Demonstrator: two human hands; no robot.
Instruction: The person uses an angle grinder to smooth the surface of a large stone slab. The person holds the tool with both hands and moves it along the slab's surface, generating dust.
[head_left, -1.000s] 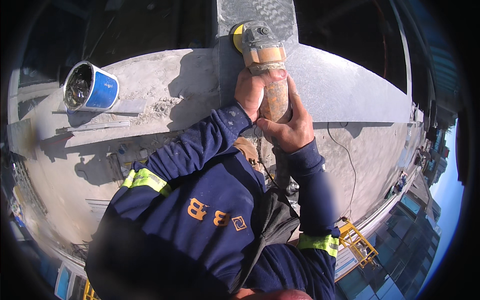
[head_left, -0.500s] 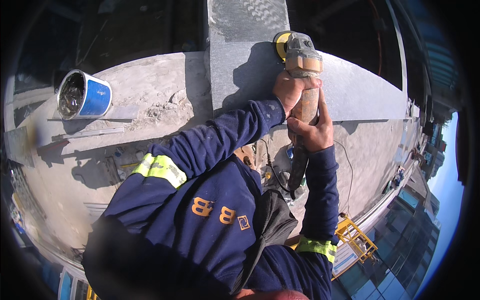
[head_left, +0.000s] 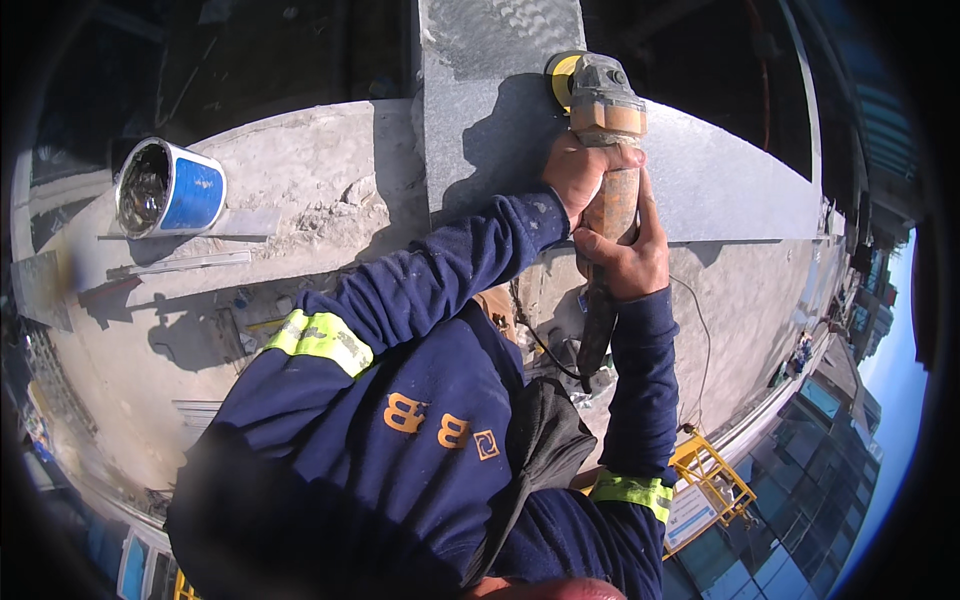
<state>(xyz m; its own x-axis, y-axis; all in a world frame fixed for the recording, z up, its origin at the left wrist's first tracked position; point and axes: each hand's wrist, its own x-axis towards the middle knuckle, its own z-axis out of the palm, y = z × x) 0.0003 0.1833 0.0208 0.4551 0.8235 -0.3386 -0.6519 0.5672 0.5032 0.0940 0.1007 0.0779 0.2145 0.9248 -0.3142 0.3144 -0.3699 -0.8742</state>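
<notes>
An angle grinder (head_left: pixel 609 118), dusty with an orange-brown body, is held in both my hands over a grey sheet-like panel (head_left: pixel 700 185). Its yellow-and-dark disc (head_left: pixel 564 79) stands on edge at the left of the head, at the panel's upper part; whether it touches the surface I cannot tell. My left hand (head_left: pixel 580 176) wraps round the body just behind the head. Lower down, my right hand (head_left: pixel 635 262) grips the rear of the body, fingers along its right side. The dark handle and cord (head_left: pixel 545 345) trail down toward my torso.
A blue-and-white bucket (head_left: pixel 190 192), dirty inside, stands on the rough concrete ledge (head_left: pixel 310 150) at left. Near it lies a pale metal strip (head_left: pixel 190 264). Dark openings lie beyond the ledge. Yellow metal framing (head_left: pixel 712 470) and glass buildings show at lower right.
The grinder's head and disc have shifted slightly farther up along the panel. Both hands keep their grip, the left moving up a little with the tool.
</notes>
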